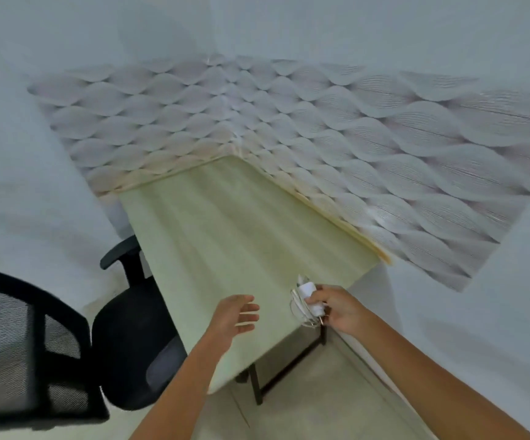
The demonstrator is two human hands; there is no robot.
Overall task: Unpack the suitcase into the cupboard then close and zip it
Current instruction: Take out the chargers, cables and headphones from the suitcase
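My right hand [336, 308] grips a small white charger block with a coiled white cable [305, 301], held just above the near right corner of a pale wooden table [225, 236]. My left hand [236, 315] hovers over the table's near edge with fingers loosely spread and nothing in it. Neither the suitcase nor the cupboard is in view.
The table stands in a room corner against walls covered with wavy grey panels [384, 147]. A black office chair [133, 341] is tucked at the table's left side, and a second mesh-backed chair [19, 350] stands at the far left. Black table legs [257, 389] show below, over a pale floor.
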